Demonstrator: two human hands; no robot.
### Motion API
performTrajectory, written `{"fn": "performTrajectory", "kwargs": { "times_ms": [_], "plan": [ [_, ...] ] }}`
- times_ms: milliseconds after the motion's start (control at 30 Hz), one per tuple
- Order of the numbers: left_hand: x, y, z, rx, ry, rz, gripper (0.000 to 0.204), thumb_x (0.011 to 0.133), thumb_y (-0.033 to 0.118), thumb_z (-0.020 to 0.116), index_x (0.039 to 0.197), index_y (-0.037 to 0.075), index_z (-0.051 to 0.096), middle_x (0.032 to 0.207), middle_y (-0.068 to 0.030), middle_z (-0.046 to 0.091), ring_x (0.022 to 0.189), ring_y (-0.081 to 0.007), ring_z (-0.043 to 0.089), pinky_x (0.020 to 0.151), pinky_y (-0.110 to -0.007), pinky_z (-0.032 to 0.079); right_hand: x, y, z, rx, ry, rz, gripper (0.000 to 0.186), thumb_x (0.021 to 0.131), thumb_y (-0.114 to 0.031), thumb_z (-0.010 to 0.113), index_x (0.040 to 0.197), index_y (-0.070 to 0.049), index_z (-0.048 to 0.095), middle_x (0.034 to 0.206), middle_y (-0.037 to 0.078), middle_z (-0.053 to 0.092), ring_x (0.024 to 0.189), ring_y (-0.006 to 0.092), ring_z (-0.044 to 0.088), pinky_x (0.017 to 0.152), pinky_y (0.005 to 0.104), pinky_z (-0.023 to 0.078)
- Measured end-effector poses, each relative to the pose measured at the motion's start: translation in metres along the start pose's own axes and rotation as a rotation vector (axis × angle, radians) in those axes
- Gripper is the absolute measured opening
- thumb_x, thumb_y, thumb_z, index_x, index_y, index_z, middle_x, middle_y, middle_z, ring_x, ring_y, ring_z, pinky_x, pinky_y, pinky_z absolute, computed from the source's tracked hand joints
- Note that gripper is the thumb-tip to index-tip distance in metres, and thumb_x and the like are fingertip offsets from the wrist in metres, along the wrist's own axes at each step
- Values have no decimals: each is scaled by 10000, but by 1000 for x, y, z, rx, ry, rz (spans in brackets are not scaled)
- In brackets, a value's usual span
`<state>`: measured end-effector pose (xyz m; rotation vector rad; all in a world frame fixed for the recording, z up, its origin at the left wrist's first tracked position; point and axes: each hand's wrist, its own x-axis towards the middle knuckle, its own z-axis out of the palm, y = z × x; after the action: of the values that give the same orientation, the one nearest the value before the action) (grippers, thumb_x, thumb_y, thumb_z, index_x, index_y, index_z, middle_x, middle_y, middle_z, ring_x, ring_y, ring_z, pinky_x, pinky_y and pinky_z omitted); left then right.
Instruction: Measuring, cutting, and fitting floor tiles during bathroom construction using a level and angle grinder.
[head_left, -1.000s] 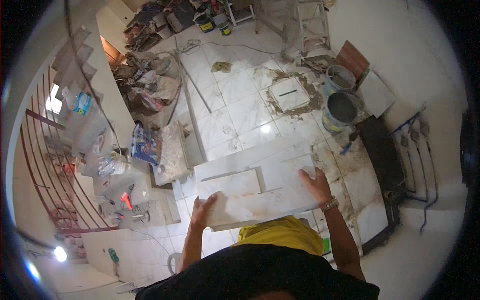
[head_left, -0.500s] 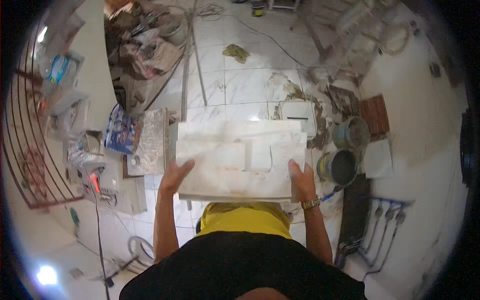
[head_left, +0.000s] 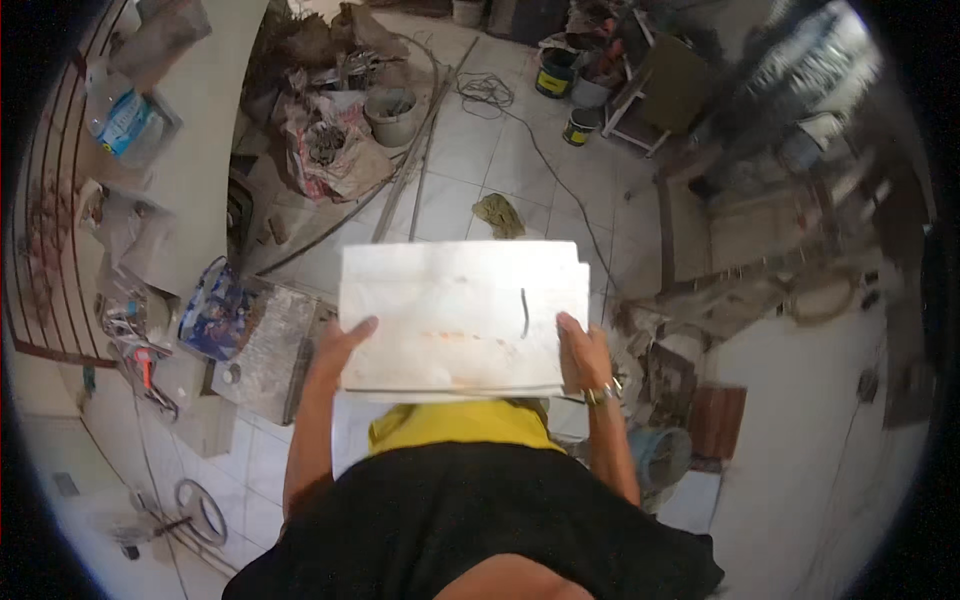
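In front of my body I hold a small stack of flat, white rectangular tiles (head_left: 450,320), roughly level. Their top face has brownish smears and a short dark curved mark near the right side. My left hand (head_left: 337,350) is closed on the left edge, its thumb on top. The right hand (head_left: 584,352), with a metal watch (head_left: 603,391) at its wrist, grips the right edge in the same way. The fingers of both hands are hidden under the stack. At the right, the edges do not line up, so more than one piece shows.
A crumpled yellowish cloth (head_left: 498,215) and a loose cable (head_left: 545,150) lie on the tiled floor ahead. Sacks (head_left: 335,165) and a grey bucket (head_left: 390,115) stand far left. Small buckets (head_left: 580,127) stand farther off. A blue bag (head_left: 215,312) is at left, a large bucket (head_left: 660,457) at right.
My view has shifted forward and turned a little, so the cloth and sacks appear lower and the buckets at right have slid down and back. Both hands keep hold of the tiles.
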<state>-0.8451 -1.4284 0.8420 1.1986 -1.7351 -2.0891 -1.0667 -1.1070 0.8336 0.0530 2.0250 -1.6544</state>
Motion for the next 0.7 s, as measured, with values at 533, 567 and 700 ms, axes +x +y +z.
{"fn": "performTrajectory", "kwargs": {
  "times_ms": [533,567,700],
  "plan": [
    [336,169,78,-39,591,19,615,863,416,720,1257,-38,592,1106,-109,662,941,-198,625,825,-348,504,503,-254,146,-271,-375,17,733,807,-522,753,1104,137,630,1002,209,691,914,247,670,786,363,534],
    [370,183,79,-26,494,-20,603,857,404,729,1245,-37,595,1082,-101,666,920,-196,628,805,-343,508,552,-238,143,-261,-390,-14,666,843,-451,751,1140,131,624,1033,165,678,912,216,629,839,338,500],
    [500,281,117,-14,275,15,576,849,380,751,1216,-36,597,1028,-78,673,863,-183,634,737,-326,517,625,-302,129,-267,-247,-74,468,866,-424,729,975,27,669,868,44,621,790,155,546,766,290,446]
  ]
}}
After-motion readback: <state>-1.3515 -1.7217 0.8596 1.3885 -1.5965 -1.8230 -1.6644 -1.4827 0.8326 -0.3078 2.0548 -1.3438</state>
